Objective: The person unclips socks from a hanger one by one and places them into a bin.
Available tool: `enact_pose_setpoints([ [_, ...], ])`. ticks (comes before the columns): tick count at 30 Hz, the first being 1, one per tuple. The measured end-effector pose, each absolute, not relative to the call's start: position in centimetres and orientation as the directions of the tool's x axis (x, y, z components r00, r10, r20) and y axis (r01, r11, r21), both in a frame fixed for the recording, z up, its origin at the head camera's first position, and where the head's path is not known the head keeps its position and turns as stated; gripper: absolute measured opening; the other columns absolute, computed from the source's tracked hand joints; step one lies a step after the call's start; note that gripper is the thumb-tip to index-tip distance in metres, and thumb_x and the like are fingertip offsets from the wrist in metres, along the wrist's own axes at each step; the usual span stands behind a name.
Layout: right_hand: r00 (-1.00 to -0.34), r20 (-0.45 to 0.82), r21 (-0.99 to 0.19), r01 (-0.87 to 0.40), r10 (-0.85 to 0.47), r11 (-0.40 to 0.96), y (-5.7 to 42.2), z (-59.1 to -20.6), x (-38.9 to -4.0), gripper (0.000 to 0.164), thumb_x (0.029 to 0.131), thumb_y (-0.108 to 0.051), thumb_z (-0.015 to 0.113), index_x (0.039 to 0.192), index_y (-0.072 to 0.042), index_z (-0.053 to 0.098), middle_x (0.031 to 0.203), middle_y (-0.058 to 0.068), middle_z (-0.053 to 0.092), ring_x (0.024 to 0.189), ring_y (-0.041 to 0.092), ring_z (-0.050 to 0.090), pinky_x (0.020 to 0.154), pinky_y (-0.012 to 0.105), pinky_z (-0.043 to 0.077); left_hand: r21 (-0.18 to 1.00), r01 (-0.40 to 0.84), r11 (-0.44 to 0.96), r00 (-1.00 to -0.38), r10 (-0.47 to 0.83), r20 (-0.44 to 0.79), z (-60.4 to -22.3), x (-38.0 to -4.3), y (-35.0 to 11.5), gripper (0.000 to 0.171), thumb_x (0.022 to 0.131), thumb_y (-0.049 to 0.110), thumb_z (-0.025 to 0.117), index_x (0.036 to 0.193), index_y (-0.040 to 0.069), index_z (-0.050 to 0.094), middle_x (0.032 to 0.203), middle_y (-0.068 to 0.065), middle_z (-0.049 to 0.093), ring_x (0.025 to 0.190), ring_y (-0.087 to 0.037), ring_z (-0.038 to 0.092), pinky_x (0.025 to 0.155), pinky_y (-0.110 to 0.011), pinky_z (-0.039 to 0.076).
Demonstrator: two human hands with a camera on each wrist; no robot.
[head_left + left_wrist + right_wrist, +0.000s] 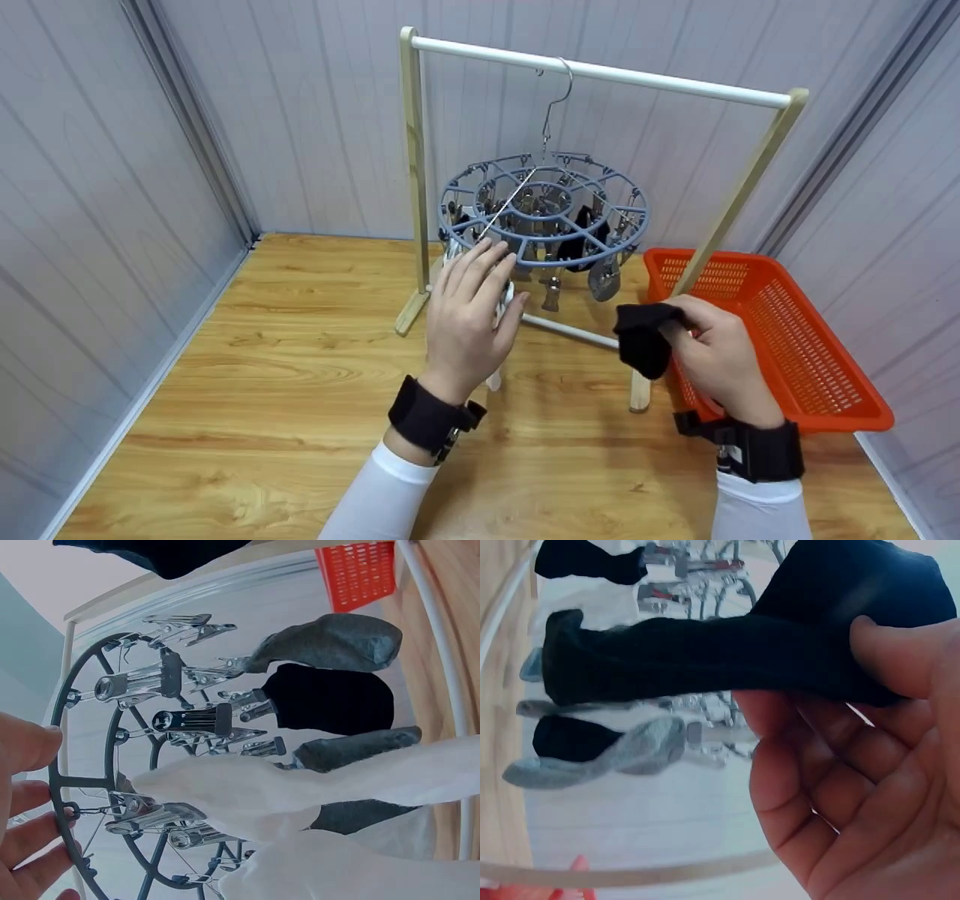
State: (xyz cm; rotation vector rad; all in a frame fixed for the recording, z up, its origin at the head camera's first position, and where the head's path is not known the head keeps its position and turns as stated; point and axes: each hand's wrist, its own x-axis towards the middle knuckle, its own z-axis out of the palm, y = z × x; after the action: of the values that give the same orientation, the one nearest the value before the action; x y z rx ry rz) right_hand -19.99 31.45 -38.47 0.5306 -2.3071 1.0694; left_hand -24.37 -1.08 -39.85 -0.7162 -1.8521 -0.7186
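My right hand [712, 352] pinches a black sock [643, 339] by one end, between thumb and fingers. In the right wrist view this sock [652, 660] stretches sideways from the fingertips. At the near edge of a round grey clip hanger [536, 214] is my left hand [469, 322], its fingers extended. The left wrist view shows the thumb and fingertips at the rim of the hanger [58, 757], with no clip held. White socks [247, 791], grey socks [330, 645] and a black sock [337, 699] hang from the metal clips.
A white rod [600, 71] on wooden posts carries the hanger by its metal hook [562, 82]. The orange basket [817, 337] stands to the right, partly behind the right post. A lower white bar [570, 330] joins the posts above the wooden tabletop [315, 390].
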Motion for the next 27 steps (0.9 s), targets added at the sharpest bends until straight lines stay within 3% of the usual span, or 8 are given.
enact_pose_setpoints([
  [6, -0.807, 0.588, -0.641, -0.424, 0.054, 0.64, 33.5, -38.2, -20.0, 0.016, 0.102, 0.002, 0.075, 0.105, -0.009, 0.086, 0.096, 0.0, 0.081, 0.082, 0.002, 0.069, 0.076, 0.014, 0.049, 0.171, 0.747, 0.642, -0.344, 0.154, 0.926, -39.8, -24.5, -1.1, 0.042, 0.104, 0.019, 0.079, 0.141, -0.001, 0.072, 0.148, -0.019, 0.069, 0.145, -0.038, 0.059, 0.125, -0.057, 0.044],
  [11, -0.838, 0.506, -0.707, -0.265, 0.206, 0.656, 35.8, -38.4, -20.1, 0.012, 0.106, -0.01, 0.073, 0.108, -0.007, 0.084, 0.081, -0.003, 0.074, 0.07, 0.005, 0.061, 0.065, 0.019, 0.044, 0.17, 0.747, 0.643, -0.341, 0.151, 0.928, -39.8, -24.5, -1.1, 0.042, 0.103, 0.019, 0.079, 0.14, 0.0, 0.072, 0.148, -0.019, 0.069, 0.145, -0.037, 0.059, 0.124, -0.058, 0.044],
  [14, -0.851, 0.43, -0.75, -0.152, 0.3, 0.643, 37.1, -38.6, -20.4, 0.019, 0.11, -0.022, 0.072, 0.111, -0.006, 0.082, 0.08, -0.006, 0.071, 0.07, 0.009, 0.057, 0.064, 0.022, 0.043, 0.169, 0.75, 0.639, -0.338, 0.151, 0.929, -39.8, -24.5, -1.1, 0.042, 0.103, 0.018, 0.079, 0.14, -0.001, 0.072, 0.147, -0.019, 0.069, 0.144, -0.038, 0.06, 0.122, -0.061, 0.046],
  [18, -0.86, 0.33, -0.769, -0.006, 0.389, 0.639, 38.5, -38.9, -20.9, 0.035, 0.112, -0.038, 0.067, 0.12, -0.007, 0.082, 0.094, -0.004, 0.077, 0.082, 0.006, 0.061, 0.074, 0.024, 0.046, 0.172, 0.75, 0.638, -0.345, 0.155, 0.926, -39.8, -24.4, -1.2, 0.042, 0.104, 0.018, 0.079, 0.14, -0.001, 0.072, 0.147, -0.019, 0.069, 0.144, -0.037, 0.06, 0.121, -0.061, 0.047],
  [23, -0.892, 0.264, -0.69, 0.092, 0.368, 0.717, 39.9, -39.5, -21.2, 0.047, 0.114, -0.043, 0.057, 0.125, -0.002, 0.078, 0.111, 0.018, 0.077, 0.089, 0.018, 0.062, 0.076, 0.032, 0.046, 0.179, 0.752, 0.634, -0.351, 0.155, 0.923, -39.7, -24.3, -1.1, 0.041, 0.104, 0.019, 0.079, 0.14, -0.001, 0.072, 0.147, -0.019, 0.069, 0.145, -0.037, 0.06, 0.122, -0.06, 0.046],
  [27, -0.93, 0.228, -0.6, 0.097, 0.286, 0.794, 40.7, -40.1, -21.4, 0.047, 0.116, -0.042, 0.052, 0.112, -0.001, 0.074, 0.102, 0.021, 0.072, 0.086, 0.031, 0.059, 0.069, 0.038, 0.044, 0.186, 0.753, 0.631, -0.353, 0.149, 0.924, -39.7, -24.2, -1.0, 0.042, 0.103, 0.019, 0.08, 0.139, -0.001, 0.073, 0.147, -0.019, 0.069, 0.144, -0.038, 0.06, 0.123, -0.059, 0.046],
])
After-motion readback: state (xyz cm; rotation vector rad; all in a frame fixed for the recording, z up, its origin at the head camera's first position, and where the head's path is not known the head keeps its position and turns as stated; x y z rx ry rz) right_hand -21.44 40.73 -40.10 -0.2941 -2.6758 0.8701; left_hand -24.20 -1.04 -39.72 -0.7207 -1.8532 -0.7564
